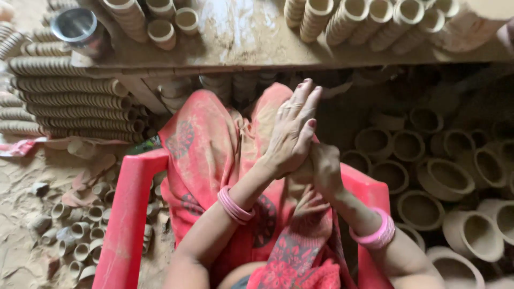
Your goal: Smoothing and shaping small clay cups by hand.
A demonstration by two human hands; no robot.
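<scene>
the left hand is stretched flat, fingers straight and together, its palm pressed against the right hand, which sits curled just below and behind it. whether anything lies between the two palms cannot be told; nothing shows there. both wrists wear pink bangles. under the hands a red and pink patterned cloth covers the lap, with the red plastic chair arm off to the left of the forearms. to the right of the hands, unfired clay pots lie crowded on the ground. beyond the fingertips a muddy wooden bench carries stacked clay cups, and a steel cup stands far to the upper left.
</scene>
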